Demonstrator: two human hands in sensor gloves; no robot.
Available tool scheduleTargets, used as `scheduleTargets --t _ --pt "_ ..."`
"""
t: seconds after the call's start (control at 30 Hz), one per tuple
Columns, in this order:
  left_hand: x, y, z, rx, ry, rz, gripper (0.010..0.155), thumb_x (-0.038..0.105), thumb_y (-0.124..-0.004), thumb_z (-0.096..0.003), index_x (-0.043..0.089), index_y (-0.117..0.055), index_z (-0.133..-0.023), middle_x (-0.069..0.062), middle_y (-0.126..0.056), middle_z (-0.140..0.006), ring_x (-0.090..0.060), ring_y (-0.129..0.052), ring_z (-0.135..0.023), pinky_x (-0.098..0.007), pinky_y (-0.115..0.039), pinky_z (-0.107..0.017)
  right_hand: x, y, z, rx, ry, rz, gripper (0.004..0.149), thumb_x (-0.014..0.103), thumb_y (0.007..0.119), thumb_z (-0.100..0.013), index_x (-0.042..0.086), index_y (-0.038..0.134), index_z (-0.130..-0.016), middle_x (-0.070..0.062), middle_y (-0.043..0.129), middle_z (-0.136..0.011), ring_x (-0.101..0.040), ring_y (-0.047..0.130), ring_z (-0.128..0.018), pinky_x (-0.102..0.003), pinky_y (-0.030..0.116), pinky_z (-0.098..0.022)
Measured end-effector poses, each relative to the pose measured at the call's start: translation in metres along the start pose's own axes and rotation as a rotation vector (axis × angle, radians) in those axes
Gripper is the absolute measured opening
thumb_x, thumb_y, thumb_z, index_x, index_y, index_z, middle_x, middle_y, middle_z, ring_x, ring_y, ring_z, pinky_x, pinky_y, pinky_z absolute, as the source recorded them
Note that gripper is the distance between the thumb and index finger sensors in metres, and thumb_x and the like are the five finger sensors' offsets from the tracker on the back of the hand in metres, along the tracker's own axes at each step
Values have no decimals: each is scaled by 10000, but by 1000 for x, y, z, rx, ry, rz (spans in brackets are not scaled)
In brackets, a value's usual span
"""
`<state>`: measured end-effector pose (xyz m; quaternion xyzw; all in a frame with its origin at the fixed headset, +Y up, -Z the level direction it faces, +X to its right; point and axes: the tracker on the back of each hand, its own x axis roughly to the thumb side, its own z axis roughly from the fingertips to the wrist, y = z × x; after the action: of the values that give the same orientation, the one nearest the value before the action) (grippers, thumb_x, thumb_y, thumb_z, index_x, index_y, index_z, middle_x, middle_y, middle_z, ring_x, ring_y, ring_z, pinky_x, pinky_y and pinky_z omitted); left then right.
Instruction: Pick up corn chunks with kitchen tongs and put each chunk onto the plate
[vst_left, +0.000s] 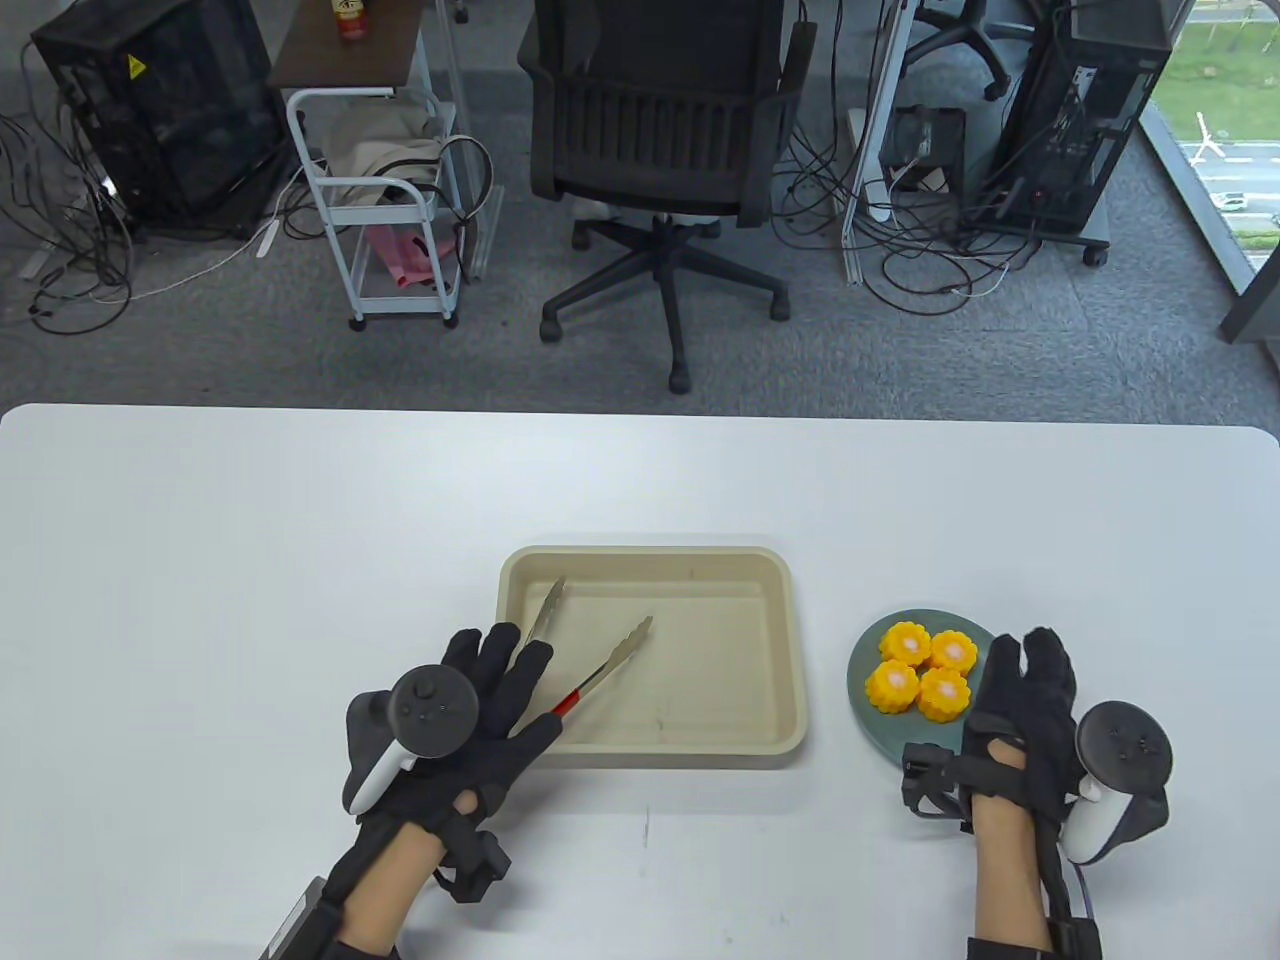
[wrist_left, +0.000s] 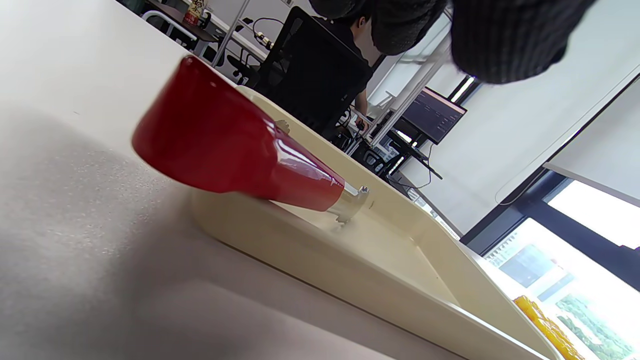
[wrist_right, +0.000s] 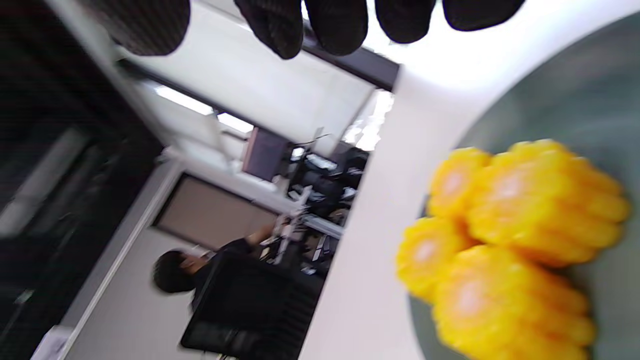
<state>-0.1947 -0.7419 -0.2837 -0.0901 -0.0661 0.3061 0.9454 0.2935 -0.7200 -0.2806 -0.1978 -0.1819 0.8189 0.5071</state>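
Note:
Several yellow corn chunks (vst_left: 920, 668) sit close together on a grey-green plate (vst_left: 868, 722); the right wrist view shows the corn chunks (wrist_right: 515, 240) near and blurred. Metal tongs (vst_left: 615, 658) with a red handle lie spread, tips inside the beige tray (vst_left: 650, 553). The red handle (wrist_left: 225, 150) rests on the tray's near-left rim. My left hand (vst_left: 500, 665) lies flat over the handle end, fingers (wrist_left: 500, 40) straight and not curled round it. At the plate's right edge, my right hand (vst_left: 1030, 680) has straight fingers (wrist_right: 335, 25) and holds nothing.
The tray holds nothing but the tongs' tips. It stands left of the plate with a narrow gap between them. Beyond the white table's far edge stand an office chair (vst_left: 660, 150), a white cart (vst_left: 385, 200) and computer cases.

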Motion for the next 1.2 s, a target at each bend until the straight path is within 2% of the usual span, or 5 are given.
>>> scheduleTargets --t 0.2,0.33,0.5,0.67,1.2 --pt "0 -1 -1 0 -19 27 728 633 -660 -448 515 -367 -1103 160 -168 -1226 -225 -40 -1171 -738 -142 -719 63 50 50 231 -425 309 666 622 643 -485 370 491 -1082 -14 377 -1248 -399 287 -1119 -668 410 -729" --pt "0 -1 0 5 -19 31 729 634 -660 -447 517 -366 -1103 161 -168 -1226 -226 -39 -1171 -739 -141 -717 71 92 79 420 -537 518 674 654 636 -473 459 446 -1089 63 263 -1267 -331 131 -1131 -673 259 -738" --pt "0 -1 0 5 -25 34 730 636 -659 -446 518 -362 -1103 163 -162 -1226 -225 -35 -1170 -738 -139 -718 74 129 101 516 -612 646 681 678 628 -455 494 434 -1082 100 236 -1265 -306 113 -1135 -674 226 -736" --pt "0 -1 0 7 -35 38 731 637 -658 -447 517 -359 -1104 161 -162 -1225 -229 -35 -1169 -738 -141 -717 74 140 104 535 -615 644 683 678 625 -451 491 438 -1081 88 250 -1266 -305 126 -1139 -677 229 -737" --pt "3 -8 -2 -23 -37 13 735 643 -654 -447 512 -357 -1107 157 -154 -1225 -229 -28 -1167 -738 -139 -716 71 138 97 524 -602 643 679 674 617 -456 480 445 -1083 78 273 -1269 -322 153 -1141 -684 238 -734"
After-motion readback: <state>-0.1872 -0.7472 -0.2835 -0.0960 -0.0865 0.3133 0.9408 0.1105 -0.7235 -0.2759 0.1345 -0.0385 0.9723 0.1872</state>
